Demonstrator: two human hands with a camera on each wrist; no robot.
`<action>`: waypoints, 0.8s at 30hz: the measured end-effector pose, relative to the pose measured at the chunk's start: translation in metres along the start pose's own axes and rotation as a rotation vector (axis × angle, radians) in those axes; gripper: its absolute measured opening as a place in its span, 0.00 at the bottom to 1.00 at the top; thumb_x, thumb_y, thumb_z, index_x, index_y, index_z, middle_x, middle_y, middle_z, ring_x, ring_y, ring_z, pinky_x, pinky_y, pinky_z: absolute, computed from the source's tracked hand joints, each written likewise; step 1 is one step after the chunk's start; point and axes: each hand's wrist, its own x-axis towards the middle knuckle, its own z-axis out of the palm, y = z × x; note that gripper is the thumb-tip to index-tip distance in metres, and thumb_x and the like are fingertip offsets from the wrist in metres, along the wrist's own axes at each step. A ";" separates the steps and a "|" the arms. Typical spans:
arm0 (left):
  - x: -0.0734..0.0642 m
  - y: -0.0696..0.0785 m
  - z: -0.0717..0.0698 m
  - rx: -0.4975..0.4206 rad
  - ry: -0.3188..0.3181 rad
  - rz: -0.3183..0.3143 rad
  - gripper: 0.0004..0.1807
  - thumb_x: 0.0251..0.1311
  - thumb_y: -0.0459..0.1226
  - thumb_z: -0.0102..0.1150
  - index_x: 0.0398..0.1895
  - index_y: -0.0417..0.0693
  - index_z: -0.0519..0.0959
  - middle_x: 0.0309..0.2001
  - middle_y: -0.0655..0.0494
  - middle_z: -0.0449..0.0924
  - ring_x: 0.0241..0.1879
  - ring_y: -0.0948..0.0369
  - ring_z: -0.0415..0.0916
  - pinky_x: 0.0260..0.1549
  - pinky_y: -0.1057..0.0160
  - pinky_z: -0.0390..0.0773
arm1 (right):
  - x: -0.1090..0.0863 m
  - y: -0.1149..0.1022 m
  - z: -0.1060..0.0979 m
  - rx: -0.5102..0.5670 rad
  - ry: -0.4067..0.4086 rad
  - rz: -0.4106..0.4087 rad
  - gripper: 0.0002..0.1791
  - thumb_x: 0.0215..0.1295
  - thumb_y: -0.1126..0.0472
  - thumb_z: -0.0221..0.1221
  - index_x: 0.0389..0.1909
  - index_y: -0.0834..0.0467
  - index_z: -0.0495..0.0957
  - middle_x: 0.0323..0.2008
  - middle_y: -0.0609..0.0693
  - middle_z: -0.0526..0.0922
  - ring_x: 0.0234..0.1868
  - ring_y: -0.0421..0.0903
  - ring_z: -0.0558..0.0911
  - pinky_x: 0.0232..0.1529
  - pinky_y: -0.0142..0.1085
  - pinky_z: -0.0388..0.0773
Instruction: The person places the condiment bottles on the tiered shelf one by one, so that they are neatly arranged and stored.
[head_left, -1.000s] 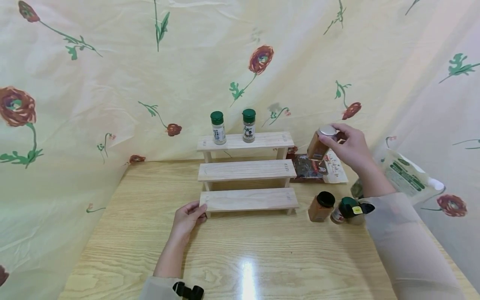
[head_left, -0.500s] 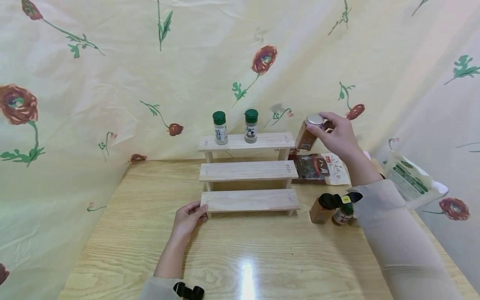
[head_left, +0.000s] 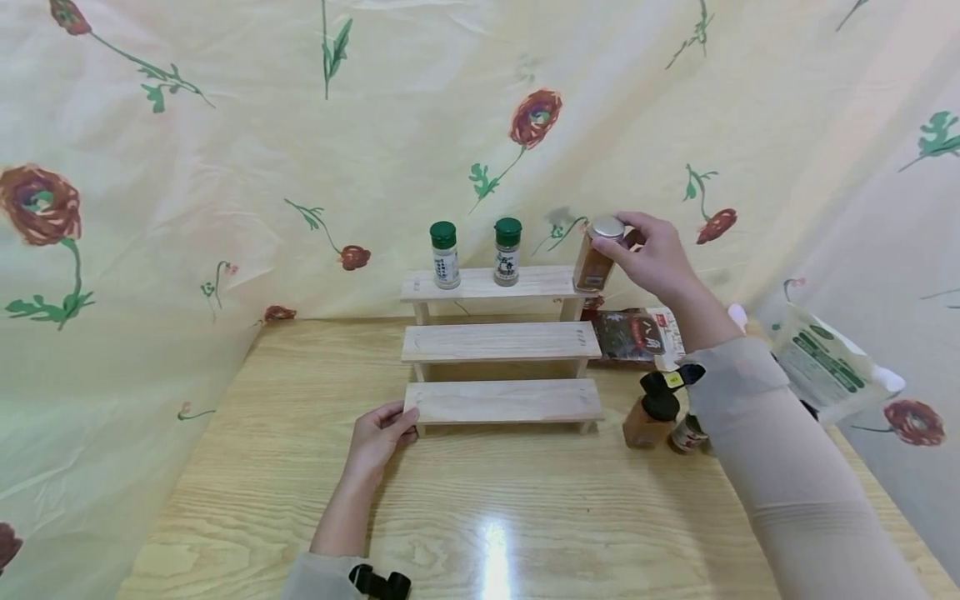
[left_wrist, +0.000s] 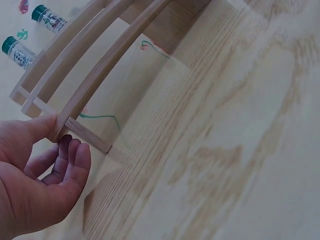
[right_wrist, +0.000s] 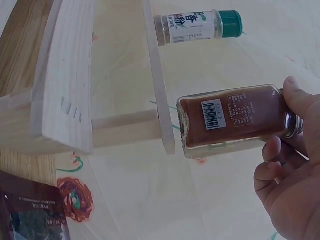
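Note:
A three-step wooden rack [head_left: 502,342] stands on the table against the cloth backdrop. Two green-capped spice jars, a left one [head_left: 446,257] and a right one [head_left: 507,253], stand upright on its top step. My right hand [head_left: 654,257] grips a brown spice jar [right_wrist: 232,120] by its silver-lidded top, at the right end of that step. In the right wrist view a small gap shows between the jar's base and the board. At the bottom step's left end my left hand [head_left: 377,437] pinches the board's corner, thumb on top and fingers curled below, also seen in the left wrist view.
Right of the rack, a black-capped brown jar [head_left: 647,423] stands beside another small jar [head_left: 687,434], partly behind the right sleeve. A dark food packet [head_left: 630,335] lies behind them. A white and green bag [head_left: 828,367] leans at the far right.
My right hand has carried the brown spice jar leftward, from above the packet to the right end of the top step. The left hand keeps its hold on the rack.

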 end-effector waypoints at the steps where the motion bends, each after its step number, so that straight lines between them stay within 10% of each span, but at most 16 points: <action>1: 0.000 0.000 0.000 0.000 0.002 0.001 0.19 0.65 0.29 0.65 0.56 0.26 0.78 0.36 0.50 0.82 0.33 0.59 0.82 0.36 0.67 0.87 | 0.002 -0.001 0.002 0.002 -0.008 0.004 0.28 0.70 0.48 0.64 0.64 0.59 0.76 0.45 0.52 0.78 0.38 0.44 0.74 0.25 0.28 0.71; 24: 0.000 -0.001 0.001 0.004 0.006 0.003 0.19 0.65 0.30 0.66 0.55 0.26 0.78 0.36 0.51 0.82 0.34 0.60 0.82 0.37 0.68 0.86 | 0.019 0.002 0.021 0.074 -0.123 0.040 0.27 0.74 0.47 0.58 0.70 0.52 0.71 0.48 0.51 0.75 0.36 0.47 0.71 0.25 0.33 0.68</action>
